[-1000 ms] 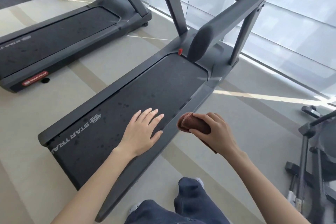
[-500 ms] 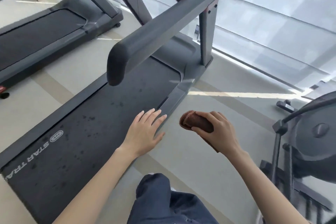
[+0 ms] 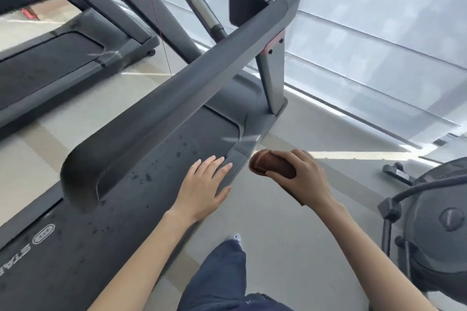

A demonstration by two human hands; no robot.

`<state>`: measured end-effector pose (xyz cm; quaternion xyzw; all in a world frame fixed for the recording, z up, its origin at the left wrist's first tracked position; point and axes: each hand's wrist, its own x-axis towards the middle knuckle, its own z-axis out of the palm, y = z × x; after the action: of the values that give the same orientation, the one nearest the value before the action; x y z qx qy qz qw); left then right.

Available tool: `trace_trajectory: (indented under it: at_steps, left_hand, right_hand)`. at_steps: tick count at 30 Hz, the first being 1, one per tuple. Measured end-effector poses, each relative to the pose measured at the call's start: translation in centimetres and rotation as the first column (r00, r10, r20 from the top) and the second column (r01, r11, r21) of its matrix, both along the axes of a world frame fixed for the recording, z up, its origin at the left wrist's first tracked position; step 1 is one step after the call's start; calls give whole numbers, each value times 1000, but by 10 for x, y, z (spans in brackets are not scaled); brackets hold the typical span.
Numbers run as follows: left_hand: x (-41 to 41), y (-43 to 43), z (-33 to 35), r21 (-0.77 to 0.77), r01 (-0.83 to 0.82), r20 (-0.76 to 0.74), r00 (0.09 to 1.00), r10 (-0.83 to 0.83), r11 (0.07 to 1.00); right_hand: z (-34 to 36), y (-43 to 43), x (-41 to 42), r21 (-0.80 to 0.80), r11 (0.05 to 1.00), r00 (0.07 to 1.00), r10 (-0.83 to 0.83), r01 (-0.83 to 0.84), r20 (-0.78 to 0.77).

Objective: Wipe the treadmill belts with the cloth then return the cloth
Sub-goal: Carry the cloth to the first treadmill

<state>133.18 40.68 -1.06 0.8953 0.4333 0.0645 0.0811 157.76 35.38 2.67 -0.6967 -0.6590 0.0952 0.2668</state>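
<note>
Head: right fingers around cloth.

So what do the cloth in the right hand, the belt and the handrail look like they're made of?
The cloth looks like soft brown terry or microfibre, fuzzy and bunched into a roll in the right hand. The treadmill belt seems to be matte black textured rubber, speckled with dark spots. The handrail looks like moulded grey plastic or foam padding with a dull finish; which one can't be told.
</note>
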Motion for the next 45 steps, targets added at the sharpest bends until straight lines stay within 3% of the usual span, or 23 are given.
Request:
trace_trajectory:
  at_steps: [10, 17, 24, 30, 34, 38, 45]
  left_hand:
    - [44, 88, 7, 15, -79, -4, 997, 79, 997]
    - [65, 104, -8, -18, -287, -32, 957, 287, 958]
    - [129, 113, -19, -20, -563, -30, 826, 562, 826]
    - [188, 123, -39, -44, -698, -42, 716, 697, 715]
    - [206, 131, -72, -49, -746, -81, 666, 741, 665]
    - [217, 140, -124, -56, -735, -129, 676, 725, 676]
    - [208, 167, -270, -44, -715, -201, 690, 695, 697]
  right_hand:
    - [6, 117, 40, 16, 987, 987, 157, -157, 25]
    - [-14, 187, 82, -33, 926, 925, 377, -375, 47]
    - [-23, 265, 138, -87, 798, 793, 603, -597, 85]
    - [-34, 314, 175, -116, 666, 664, 745, -736, 68]
    - [-67, 333, 178, -138, 595, 590, 803, -792, 79]
    - [-119, 343, 175, -131, 575, 573, 817, -807, 59]
    - [-272, 367, 178, -170, 588, 581, 809, -791, 90]
